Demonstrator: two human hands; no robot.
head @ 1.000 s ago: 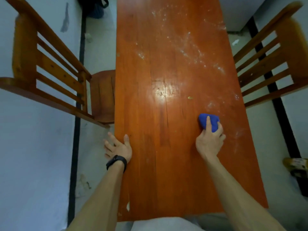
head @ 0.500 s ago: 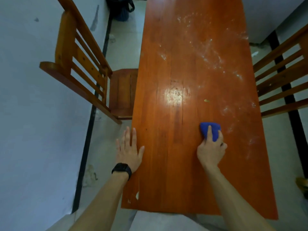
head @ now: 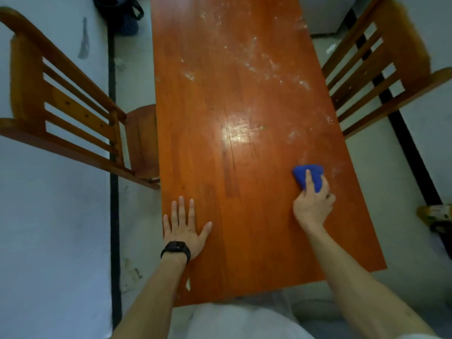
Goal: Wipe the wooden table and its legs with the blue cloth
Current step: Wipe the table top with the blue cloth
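A long reddish wooden table [head: 239, 216] stretches away from me, with white dusty smears over its far and right parts. My right hand [head: 311, 206] grips a bunched blue cloth [head: 315, 174] against the tabletop near the right edge, its index finger laid over the cloth. My left hand [head: 184, 228] lies flat on the top by the left edge, fingers straight and spread, a black watch on its wrist. The table's legs are hidden under the top.
A wooden slat-back chair [head: 73, 111] stands at the left with its seat tucked against the table. Another slat-back chair [head: 381, 69] stands at the right. A dark bag [head: 122, 13] lies on the floor at the far left. A small yellowish object [head: 435, 214] sits on the floor at the right.
My left hand has moved from the table's left edge onto the top and now lies flat. The right hand with the cloth has shifted toward the right edge.
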